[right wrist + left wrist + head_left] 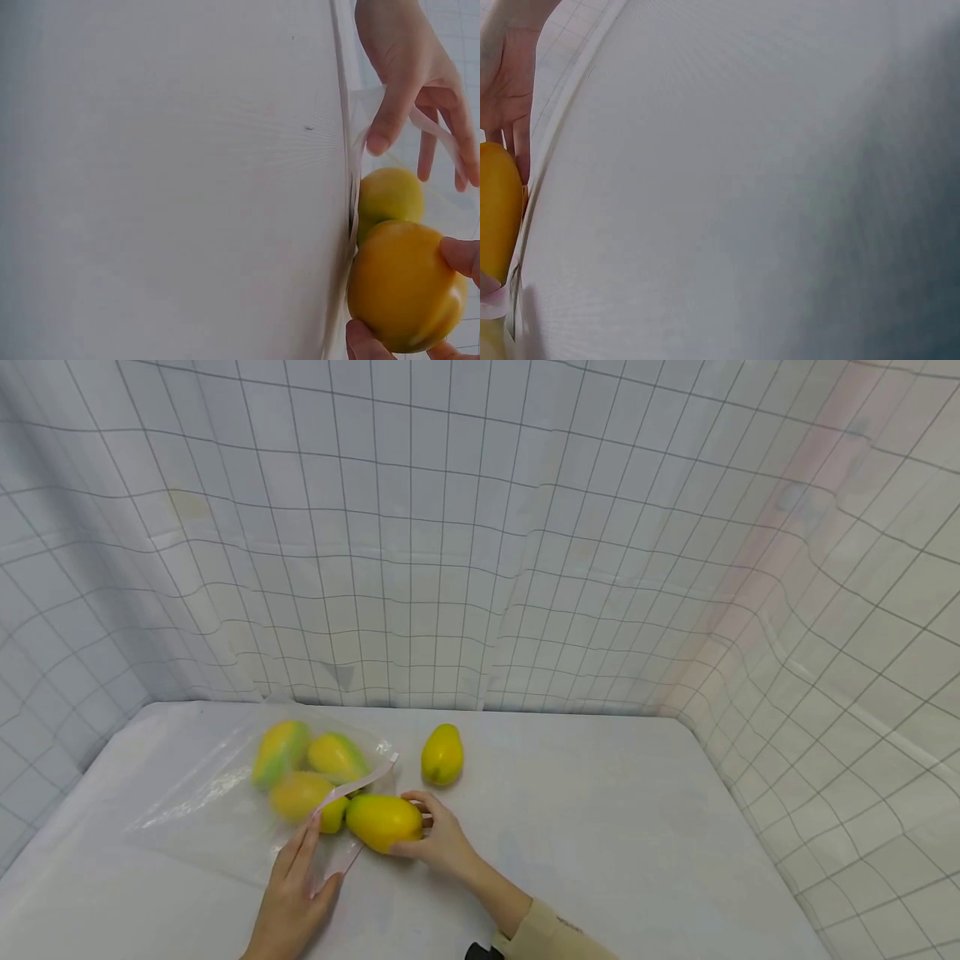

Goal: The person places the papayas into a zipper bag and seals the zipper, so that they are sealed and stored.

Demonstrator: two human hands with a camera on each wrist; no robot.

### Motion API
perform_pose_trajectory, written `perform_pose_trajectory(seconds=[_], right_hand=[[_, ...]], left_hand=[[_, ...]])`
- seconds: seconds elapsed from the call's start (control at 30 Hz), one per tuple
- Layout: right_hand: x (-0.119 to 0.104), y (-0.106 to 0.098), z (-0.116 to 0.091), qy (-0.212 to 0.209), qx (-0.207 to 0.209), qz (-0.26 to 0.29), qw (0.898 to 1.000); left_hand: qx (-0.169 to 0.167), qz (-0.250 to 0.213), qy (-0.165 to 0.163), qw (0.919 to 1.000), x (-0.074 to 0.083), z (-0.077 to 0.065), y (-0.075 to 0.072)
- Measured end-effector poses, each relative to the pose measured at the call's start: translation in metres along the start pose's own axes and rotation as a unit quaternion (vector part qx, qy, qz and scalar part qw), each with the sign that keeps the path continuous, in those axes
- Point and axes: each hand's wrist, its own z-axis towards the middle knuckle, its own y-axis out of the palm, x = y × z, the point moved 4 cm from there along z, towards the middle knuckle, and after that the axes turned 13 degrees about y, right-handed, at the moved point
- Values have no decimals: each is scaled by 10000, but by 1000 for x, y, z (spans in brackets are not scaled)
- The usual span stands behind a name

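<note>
- Head view: on a white surface (615, 835), the right hand (444, 842) grasps a yellow fruit (384, 823) in its fingers at the mouth of a clear bag (195, 831).
- Left hand (291, 893) touches the bag's mouth, fingers spread, not clenched.
- Three bagged fruits (281, 753) lie toward the far left corner.
- Another fruit (442, 755) sits near the far edge.

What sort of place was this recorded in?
Probably a makeshift, screened-off recording booth: gridded curtains hang behind and on both sides of a white table, on which lie pieces of yellow-green fruit and a clear bag.
</note>
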Motion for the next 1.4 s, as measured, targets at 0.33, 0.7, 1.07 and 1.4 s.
perform_pose_trajectory(seconds=[0.33, 0.7, 1.07, 1.4], right_hand=[[-5, 12, 9, 9, -43, -41, 10000], [-14, 26, 16, -3, -69, 22, 10000], [-19, 38, 26, 75, 20, 204, 9998], [-23, 45, 33, -429, 256, 184, 9986]], left_hand=[[42, -54, 40, 10000, 0, 1, 0], [-113, -156, -95, 9998, 0, 1, -1], [16, -50, 41, 10000, 0, 1, 1], [43, -32, 70, 10000, -1, 1, 1]])
